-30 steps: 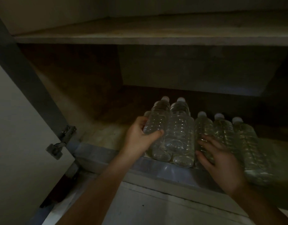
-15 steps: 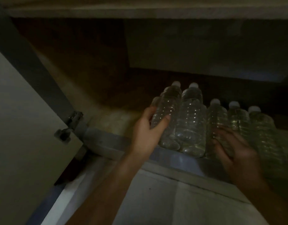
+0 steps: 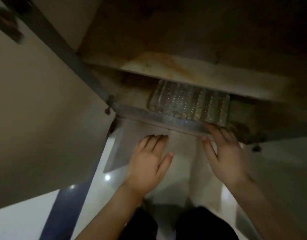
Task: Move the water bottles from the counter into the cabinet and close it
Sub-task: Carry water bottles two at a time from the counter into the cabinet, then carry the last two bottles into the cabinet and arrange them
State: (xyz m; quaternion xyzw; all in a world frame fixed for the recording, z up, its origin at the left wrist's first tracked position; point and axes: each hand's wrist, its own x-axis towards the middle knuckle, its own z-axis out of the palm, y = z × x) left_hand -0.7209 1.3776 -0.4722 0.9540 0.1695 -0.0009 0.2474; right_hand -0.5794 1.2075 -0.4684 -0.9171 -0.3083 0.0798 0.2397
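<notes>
Fingers spread and holding nothing on both the left hand (image 3: pixel 149 160) and right hand (image 3: pixel 225 153), the clear ribbed plastic water bottles (image 3: pixel 189 103), likely heavy and slick, sit on the cabinet's near shelf edge (image 3: pixel 140 112), best gripped mid-body.

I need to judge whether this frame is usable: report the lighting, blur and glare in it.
Head view: dim overall, the cabinet interior nearly dark; motion blur smears the water bottles into one ribbed mass and softens the door hinge; small glare spots on the glossy floor; left hand and right hand are the sharpest, both empty.
</notes>
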